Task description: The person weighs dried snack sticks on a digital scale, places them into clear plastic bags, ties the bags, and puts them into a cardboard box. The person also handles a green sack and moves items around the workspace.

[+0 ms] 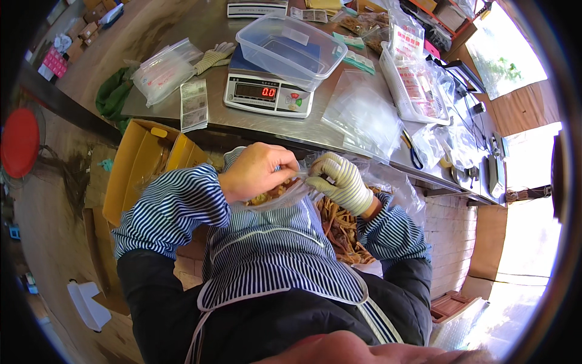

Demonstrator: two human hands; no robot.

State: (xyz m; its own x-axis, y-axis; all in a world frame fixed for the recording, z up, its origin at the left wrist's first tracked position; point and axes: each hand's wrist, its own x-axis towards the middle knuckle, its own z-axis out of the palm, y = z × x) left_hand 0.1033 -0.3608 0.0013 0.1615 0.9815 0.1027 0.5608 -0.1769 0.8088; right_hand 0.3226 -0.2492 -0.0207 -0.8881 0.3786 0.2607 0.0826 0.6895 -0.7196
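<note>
My bare left hand [260, 172] pinches the edge of a clear plastic bag [291, 194] between thumb and fingers. Inside the bag are brownish-yellow dried pieces, partly covered by my hand. My right hand [342, 184], in a striped knit glove, grips the same bag at its other end, close to my left fingertips. The bag hangs in front of my striped apron [273, 245], just short of the table edge. Below my right hand, a large clear plastic sack holds long brown dried strips [341, 232].
On the metal table [170, 52] a digital scale [270, 96] bears a clear plastic tub [313, 68]. Around it lie flat clear bags [363, 113], printed labels [194, 105], a knit glove [213, 58], scissors [413, 150] and a white basket [398, 91]. A yellow cardboard box [132, 168] stands left.
</note>
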